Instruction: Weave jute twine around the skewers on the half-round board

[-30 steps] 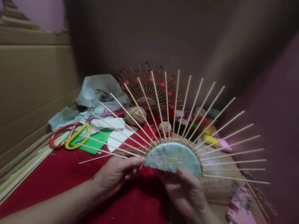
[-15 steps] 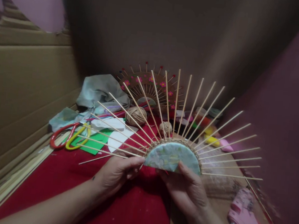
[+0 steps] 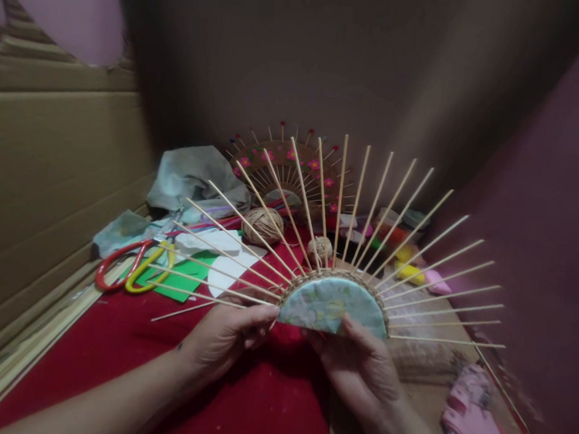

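Note:
A half-round fan of thin wooden sticks (image 3: 339, 201) is held up in front of me. Its flat half-disc base (image 3: 335, 303) is covered in pale blue-green patterned material, and woven twine (image 3: 300, 281) runs round the curved rim. My left hand (image 3: 233, 333) pinches the fan at the base's left corner, by the lowest sticks. From below, my right hand (image 3: 358, 363) grips the base's straight edge, thumb on the front face; its other fingers are mostly hidden behind. A loose-looking stick end (image 3: 182, 311) slants out beside my left hand.
Scissors (image 3: 138, 268) with red and yellow handles lie left, by green paper (image 3: 184, 282). Behind the fan sit a large twine ball (image 3: 263, 225), a smaller one (image 3: 320, 248) and a flower-decorated stick fan (image 3: 289, 157). A pink glue gun (image 3: 474, 419) lies right. Cardboard (image 3: 46, 178) stands left.
Almost nothing differs. The fan and both hands keep the same hold, and the whole view has shifted very slightly.

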